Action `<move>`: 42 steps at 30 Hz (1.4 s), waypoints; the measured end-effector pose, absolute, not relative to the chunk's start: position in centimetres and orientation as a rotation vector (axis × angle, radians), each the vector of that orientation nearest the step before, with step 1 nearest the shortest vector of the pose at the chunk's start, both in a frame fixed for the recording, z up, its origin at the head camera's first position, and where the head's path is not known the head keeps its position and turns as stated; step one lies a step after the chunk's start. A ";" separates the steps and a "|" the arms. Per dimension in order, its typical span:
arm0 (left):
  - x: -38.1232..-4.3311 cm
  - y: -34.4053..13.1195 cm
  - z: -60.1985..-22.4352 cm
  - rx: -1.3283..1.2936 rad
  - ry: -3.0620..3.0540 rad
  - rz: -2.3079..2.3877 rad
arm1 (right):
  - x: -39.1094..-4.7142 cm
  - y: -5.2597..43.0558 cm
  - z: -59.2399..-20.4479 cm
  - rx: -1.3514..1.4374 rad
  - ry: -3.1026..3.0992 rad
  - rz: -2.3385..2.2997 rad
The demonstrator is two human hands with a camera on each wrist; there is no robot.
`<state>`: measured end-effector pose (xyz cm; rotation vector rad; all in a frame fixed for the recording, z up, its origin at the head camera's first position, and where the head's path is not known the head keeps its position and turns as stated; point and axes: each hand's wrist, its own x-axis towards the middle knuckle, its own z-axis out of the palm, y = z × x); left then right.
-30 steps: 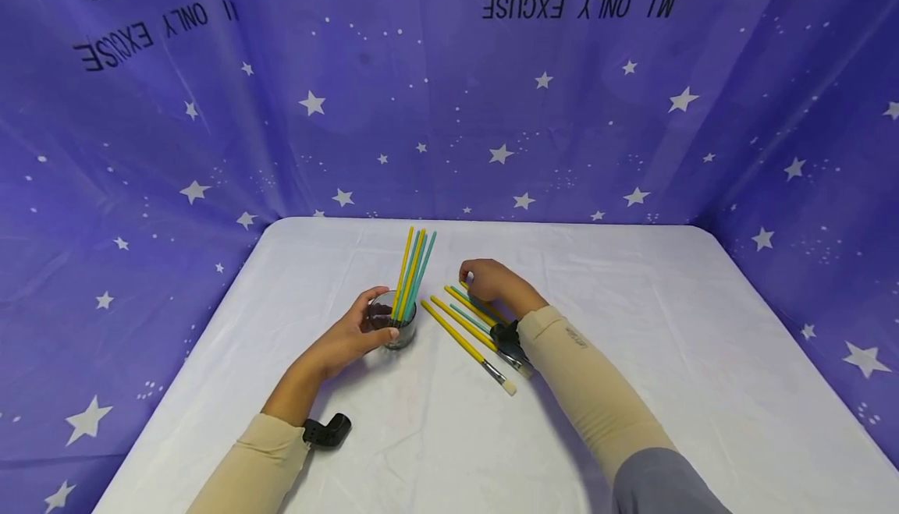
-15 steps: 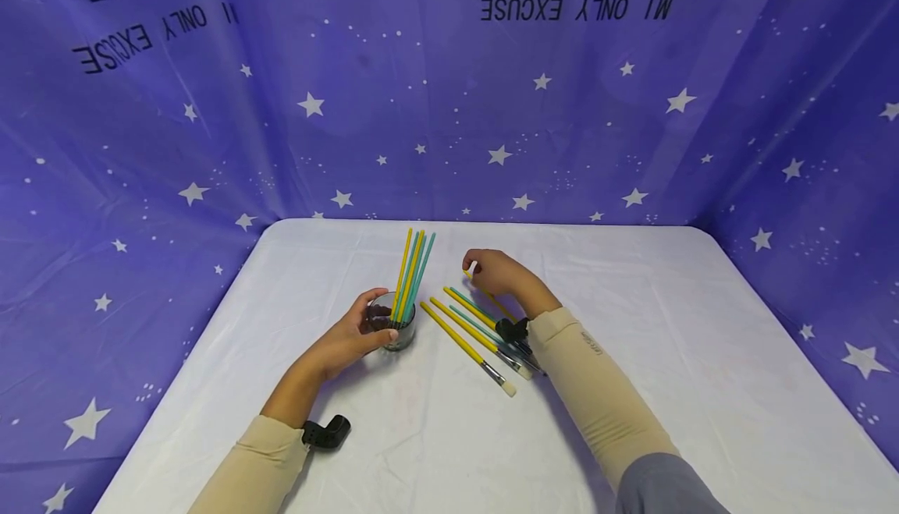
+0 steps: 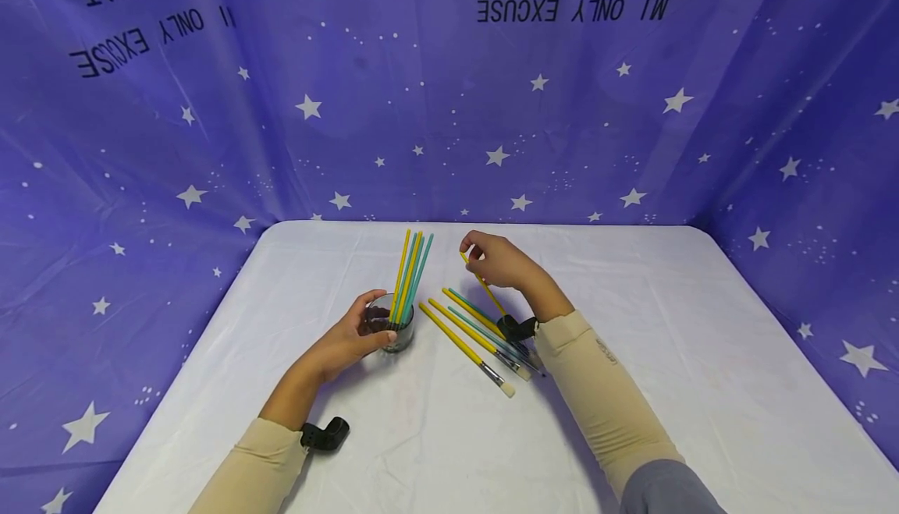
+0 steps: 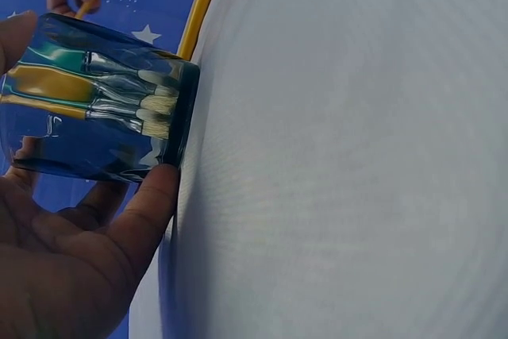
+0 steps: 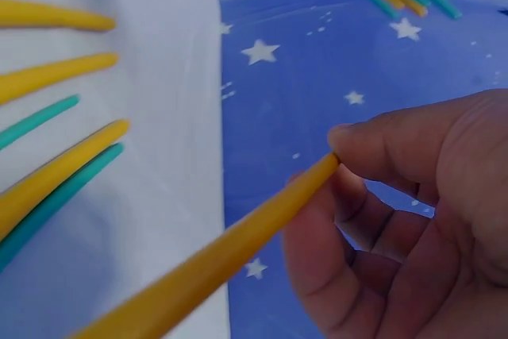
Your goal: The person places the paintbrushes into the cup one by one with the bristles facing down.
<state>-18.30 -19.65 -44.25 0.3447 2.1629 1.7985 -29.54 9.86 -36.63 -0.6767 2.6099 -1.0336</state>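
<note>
A clear glass stands on the table, gripped around its side by my left hand. Inside it lean several yellow and teal paintbrushes, bristles down, as the left wrist view shows through the glass wall. My right hand pinches a yellow paintbrush near the handle's tip, between thumb and fingers. In the right wrist view that yellow handle slants down to the lower left. Its bristle end is hidden behind the wrist camera in the head view.
Several yellow and teal paintbrushes lie fanned on the white tablecloth, right of the glass, handle tips toward the back. A purple star-printed curtain rises behind and beside the table. Black wrist cameras sit on both forearms.
My right hand has moved up and away from the lying brushes, drawing the yellow paintbrush with it. The left hand and the glass have stayed in place.
</note>
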 end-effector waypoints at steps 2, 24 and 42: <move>-18.3 -19.7 -44.2 0.347 2.164 1.800 | -29.2 9.8 -36.1 -0.687 2.621 -1.050; -18.3 -19.7 -44.3 0.353 2.179 1.794 | -27.9 9.5 -34.4 -0.698 2.494 -1.439; -18.3 -19.8 -44.3 0.357 2.148 1.817 | -27.7 9.5 -33.7 -0.744 2.348 -1.731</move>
